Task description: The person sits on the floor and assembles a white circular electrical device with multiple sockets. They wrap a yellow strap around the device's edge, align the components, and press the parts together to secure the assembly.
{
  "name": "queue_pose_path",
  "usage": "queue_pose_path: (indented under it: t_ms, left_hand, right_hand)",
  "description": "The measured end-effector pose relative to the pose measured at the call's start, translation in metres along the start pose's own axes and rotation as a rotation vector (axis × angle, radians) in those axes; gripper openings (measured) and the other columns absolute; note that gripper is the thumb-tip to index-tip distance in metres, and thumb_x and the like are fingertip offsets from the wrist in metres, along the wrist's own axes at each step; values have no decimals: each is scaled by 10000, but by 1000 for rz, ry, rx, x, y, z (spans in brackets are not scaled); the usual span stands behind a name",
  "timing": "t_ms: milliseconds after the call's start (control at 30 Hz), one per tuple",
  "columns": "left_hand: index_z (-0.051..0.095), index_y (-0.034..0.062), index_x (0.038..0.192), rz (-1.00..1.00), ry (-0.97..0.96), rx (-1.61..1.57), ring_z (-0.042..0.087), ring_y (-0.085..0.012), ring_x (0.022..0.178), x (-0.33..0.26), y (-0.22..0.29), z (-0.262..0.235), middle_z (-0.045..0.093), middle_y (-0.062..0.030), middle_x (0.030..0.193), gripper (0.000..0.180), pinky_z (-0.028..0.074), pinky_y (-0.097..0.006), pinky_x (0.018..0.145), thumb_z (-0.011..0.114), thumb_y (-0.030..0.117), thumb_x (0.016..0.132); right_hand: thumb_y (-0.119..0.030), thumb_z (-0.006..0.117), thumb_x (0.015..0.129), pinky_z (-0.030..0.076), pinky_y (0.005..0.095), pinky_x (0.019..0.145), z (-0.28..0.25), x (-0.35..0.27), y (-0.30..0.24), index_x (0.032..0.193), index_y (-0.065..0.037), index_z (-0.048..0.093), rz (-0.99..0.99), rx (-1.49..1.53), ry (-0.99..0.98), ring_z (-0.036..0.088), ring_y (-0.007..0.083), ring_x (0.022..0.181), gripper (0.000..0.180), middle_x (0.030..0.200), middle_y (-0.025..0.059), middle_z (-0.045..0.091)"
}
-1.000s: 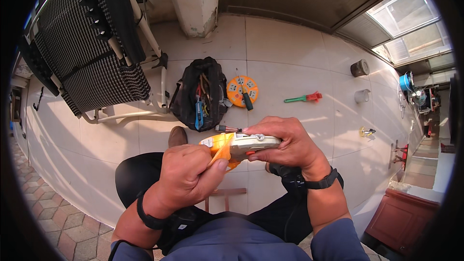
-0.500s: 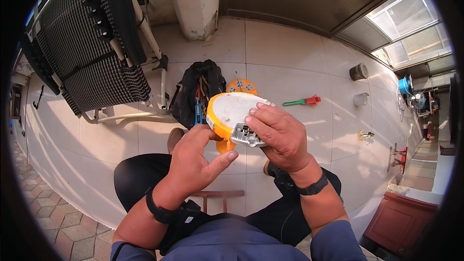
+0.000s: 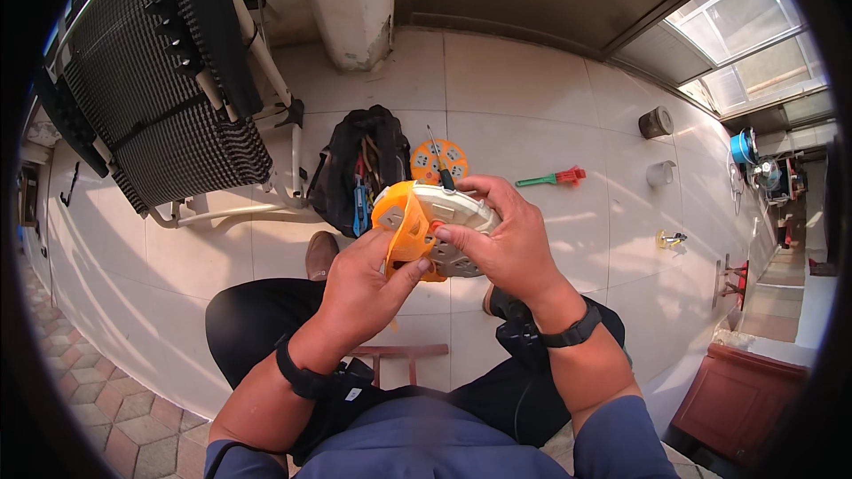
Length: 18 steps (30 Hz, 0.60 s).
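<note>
Between both hands (image 3: 444,257), the orange-and-white cable reel (image 3: 432,223).

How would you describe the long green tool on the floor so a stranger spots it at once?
Start at the black tool bag lying open on the white tiled floor. Look right, beyond the round orange socket disc, to the screwdriver-like tool lying alone. Only it has a slim green shaft with a red end.
</note>
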<state>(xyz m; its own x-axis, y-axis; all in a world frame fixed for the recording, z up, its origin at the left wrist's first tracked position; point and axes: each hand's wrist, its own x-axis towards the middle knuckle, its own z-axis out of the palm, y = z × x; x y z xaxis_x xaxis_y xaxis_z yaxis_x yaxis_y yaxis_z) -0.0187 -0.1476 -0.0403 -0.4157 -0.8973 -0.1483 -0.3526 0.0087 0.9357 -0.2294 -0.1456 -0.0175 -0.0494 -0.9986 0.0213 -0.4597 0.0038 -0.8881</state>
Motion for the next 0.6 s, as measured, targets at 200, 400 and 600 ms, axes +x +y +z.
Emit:
queue_pose_path:
  t_ms: [200, 400, 600]
  left_hand:
    - [683, 0, 1130, -196, -58, -190, 688, -194, 916, -2, 4, 5, 690, -113, 1018, 238, 555, -334, 791, 725, 163, 962]
    - [663, -2, 1202, -74, 80, -431, 642, -133, 1022, -9, 5, -1, 656, -57, 1123, 219, 539, -287, 881, 646, 107, 1012]
    - [616, -14, 1284, -102, 111, -643, 634, -117, 1075, -9, 11, -8, 666, -63, 1196, 280, 530, -289, 945, 593, 71, 1018]
  right_hand:
    - [-230, 866, 842, 547, 295, 825, 6, 1, 10, 1177, -12, 658, 107, 72, -100, 672, 138, 909, 450, 1018, 85, 720]
    - [-339, 841, 867, 557, 304, 796, 0, 6, 13, 1140, -9, 678, 173, 150, -13, 703, 162, 874, 459, 965, 104, 741]
    - [-414, 792, 915, 553, 308, 771, 5, 5, 13, 1110, -16, 695, 211, 272, -34, 692, 147, 845, 453, 928, 99, 739]
